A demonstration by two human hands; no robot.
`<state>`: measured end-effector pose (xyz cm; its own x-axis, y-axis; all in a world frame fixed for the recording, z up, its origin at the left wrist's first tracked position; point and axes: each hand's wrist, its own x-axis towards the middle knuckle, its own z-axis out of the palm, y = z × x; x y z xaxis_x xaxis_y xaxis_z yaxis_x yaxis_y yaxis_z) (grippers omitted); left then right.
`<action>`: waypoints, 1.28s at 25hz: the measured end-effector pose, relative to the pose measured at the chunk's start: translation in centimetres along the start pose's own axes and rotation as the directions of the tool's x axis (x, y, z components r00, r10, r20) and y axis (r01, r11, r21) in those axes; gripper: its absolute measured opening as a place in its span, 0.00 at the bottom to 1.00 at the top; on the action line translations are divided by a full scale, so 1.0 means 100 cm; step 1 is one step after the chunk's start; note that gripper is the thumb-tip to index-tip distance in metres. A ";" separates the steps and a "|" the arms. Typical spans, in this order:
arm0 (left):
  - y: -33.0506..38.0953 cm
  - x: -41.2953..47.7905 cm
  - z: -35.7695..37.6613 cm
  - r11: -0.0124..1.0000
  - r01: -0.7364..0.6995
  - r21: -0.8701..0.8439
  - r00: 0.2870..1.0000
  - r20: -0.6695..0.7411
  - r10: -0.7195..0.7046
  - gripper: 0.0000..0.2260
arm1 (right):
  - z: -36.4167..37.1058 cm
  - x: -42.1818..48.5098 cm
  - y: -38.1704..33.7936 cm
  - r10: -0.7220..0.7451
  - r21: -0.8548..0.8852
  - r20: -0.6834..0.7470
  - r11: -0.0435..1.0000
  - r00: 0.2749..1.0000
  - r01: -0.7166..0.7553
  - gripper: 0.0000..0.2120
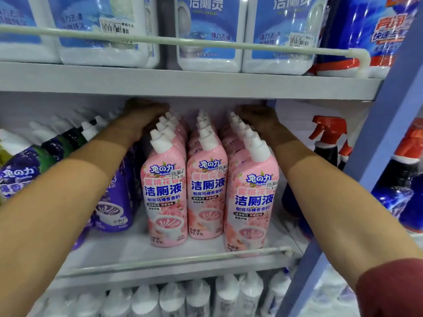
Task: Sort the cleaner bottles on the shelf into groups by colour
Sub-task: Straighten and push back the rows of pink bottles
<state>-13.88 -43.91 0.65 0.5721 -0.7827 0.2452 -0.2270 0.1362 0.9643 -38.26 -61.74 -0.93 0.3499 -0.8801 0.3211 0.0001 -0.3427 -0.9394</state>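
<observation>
The grey shelf held three rows of pink bottles running near to far at its middle, with purple bottles leaning just to their left. The left hand and right hand flanked the rows' far end in shadow. Whether either gripped anything could not be told.

Glossy plastic pink bottles (white plastic caps) stand on a smooth, matt grey shelf

Grey shelves, blue upright post, pale guard rails.
</observation>
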 end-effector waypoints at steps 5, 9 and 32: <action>0.003 -0.031 -0.023 0.994 0.028 -0.108 0.996 0.083 -0.019 0.03 | -0.004 -0.043 -0.020 0.011 0.072 -0.004 0.997 1.000 -0.010 0.04; 0.001 -0.073 -0.035 0.995 -0.043 -0.089 0.984 0.166 0.057 0.08 | -0.016 -0.097 -0.037 0.018 0.076 -0.038 0.997 0.999 -0.015 0.09; -0.045 -0.166 -0.041 0.972 -0.125 0.199 0.988 0.117 0.104 0.23 | -0.036 -0.227 -0.024 -0.290 -0.356 0.071 0.887 0.954 0.296 0.26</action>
<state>-19.09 -29.00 -7.39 0.4493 -0.8300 0.3304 -0.4494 0.1096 0.8866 -49.61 -42.08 -5.52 0.4000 -0.7172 0.5706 -0.2295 -0.6811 -0.6953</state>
